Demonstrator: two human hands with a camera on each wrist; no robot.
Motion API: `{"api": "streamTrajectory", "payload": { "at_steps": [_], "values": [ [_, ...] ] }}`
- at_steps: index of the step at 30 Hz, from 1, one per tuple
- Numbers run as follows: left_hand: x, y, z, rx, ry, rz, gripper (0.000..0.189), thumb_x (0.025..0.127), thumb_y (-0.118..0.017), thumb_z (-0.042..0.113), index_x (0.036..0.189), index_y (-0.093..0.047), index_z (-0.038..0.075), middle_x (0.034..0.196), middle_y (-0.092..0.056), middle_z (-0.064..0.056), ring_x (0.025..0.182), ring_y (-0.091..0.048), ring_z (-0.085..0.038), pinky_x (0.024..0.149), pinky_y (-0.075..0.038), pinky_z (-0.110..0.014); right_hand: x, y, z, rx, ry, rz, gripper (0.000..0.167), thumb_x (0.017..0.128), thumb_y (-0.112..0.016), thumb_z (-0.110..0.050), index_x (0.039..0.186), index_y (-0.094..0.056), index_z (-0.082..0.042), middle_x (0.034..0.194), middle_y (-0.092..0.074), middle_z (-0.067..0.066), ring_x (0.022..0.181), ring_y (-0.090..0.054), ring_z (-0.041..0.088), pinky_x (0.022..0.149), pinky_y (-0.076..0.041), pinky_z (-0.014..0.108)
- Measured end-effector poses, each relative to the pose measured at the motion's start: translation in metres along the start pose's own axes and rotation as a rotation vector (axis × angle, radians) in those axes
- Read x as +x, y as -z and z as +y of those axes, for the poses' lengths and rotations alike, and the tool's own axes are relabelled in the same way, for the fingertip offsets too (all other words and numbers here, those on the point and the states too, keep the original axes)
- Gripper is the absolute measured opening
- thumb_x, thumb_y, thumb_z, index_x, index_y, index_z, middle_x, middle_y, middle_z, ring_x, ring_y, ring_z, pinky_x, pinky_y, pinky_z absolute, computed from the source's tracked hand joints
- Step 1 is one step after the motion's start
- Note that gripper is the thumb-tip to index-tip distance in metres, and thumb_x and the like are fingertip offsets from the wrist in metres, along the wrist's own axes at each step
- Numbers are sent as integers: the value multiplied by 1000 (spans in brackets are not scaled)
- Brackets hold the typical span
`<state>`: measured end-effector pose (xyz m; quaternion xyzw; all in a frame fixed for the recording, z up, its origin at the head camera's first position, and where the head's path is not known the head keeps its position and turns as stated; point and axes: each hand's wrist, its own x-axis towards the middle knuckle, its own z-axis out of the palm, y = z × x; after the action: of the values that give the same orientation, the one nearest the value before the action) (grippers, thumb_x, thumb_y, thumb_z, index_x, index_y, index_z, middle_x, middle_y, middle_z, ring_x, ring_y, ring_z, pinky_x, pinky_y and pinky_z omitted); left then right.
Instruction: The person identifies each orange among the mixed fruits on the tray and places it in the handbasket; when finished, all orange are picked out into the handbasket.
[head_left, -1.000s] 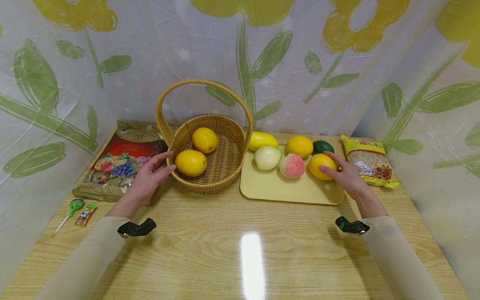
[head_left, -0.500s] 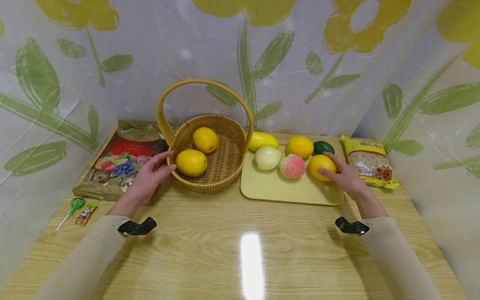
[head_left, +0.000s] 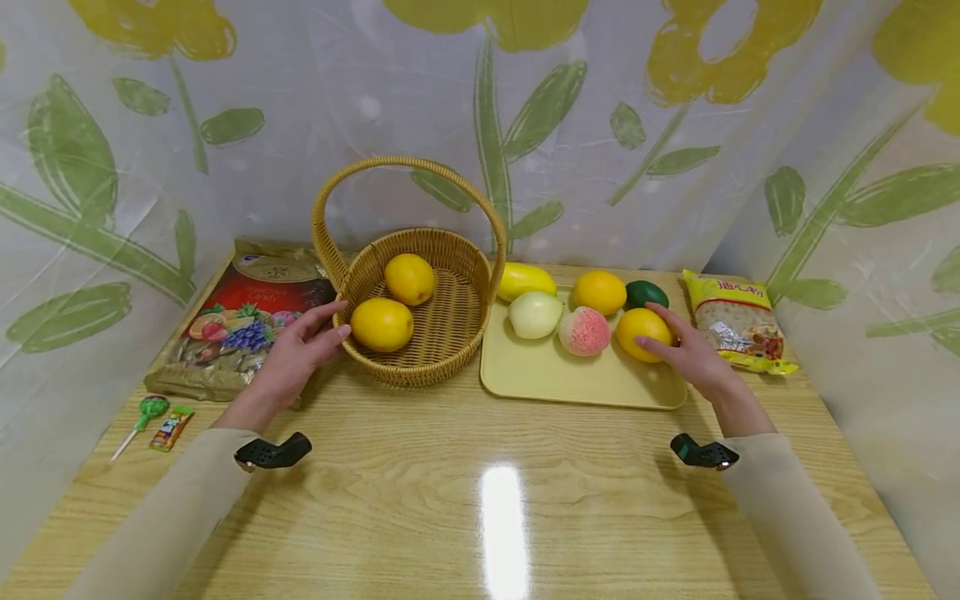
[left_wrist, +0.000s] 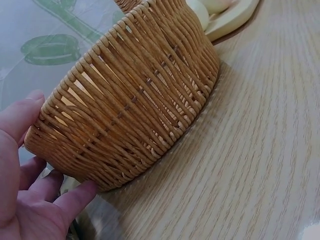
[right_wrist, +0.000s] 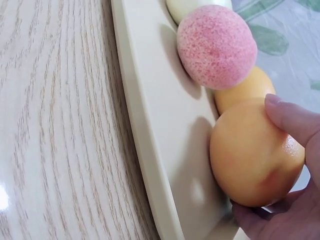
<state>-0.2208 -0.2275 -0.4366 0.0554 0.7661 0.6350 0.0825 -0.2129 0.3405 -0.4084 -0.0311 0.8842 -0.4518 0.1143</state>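
Note:
My left hand is at the left side of a round wicker basket with a tall hoop handle, thumb and fingers against its rim and outer wall. Two yellow fruits lie inside the basket, one behind the other. On the right, my right hand grips a round yellow-orange fruit between thumb and fingers, at the right end of a pale yellow tray. Beside that fruit on the tray sit a pink peach, a pale green fruit and another yellow-orange fruit.
A dark green fruit and a long yellow fruit lie along the tray's back. A candy bag lies left of the basket, near a lollipop and a small wrapped sweet. A yellow food packet is at right.

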Motion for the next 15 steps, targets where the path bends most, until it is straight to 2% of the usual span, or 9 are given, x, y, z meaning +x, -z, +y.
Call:
{"api": "streamTrajectory", "payload": {
  "at_steps": [5,12,15],
  "values": [
    [0,0,-1,21,-19,19,65,97,-58,41,151,-37,13,153,-33,-16,122,-51,-9,92,-50,-19,0,-1,-1,0,-1,8,77,98,-58,-41,158,-16,-16,157,-16,25,132,-26,45,111,-18,65],
    [0,0,-1,8,-18,8,64,98,-57,39,152,-35,12,153,-33,-15,118,-51,-5,90,-50,-18,0,-6,-4,-19,-42,51,77,97,-60,-43,158,-20,-19,155,-22,25,133,-28,45,112,-18,65],
    [-1,0,0,0,-13,4,64,99,-57,37,153,-34,12,153,-32,-16,117,-51,-4,90,-50,-19,-1,-8,-4,-21,-35,69,76,97,-59,-42,158,-21,-19,155,-24,26,132,-29,45,112,-19,64]
  ]
}}
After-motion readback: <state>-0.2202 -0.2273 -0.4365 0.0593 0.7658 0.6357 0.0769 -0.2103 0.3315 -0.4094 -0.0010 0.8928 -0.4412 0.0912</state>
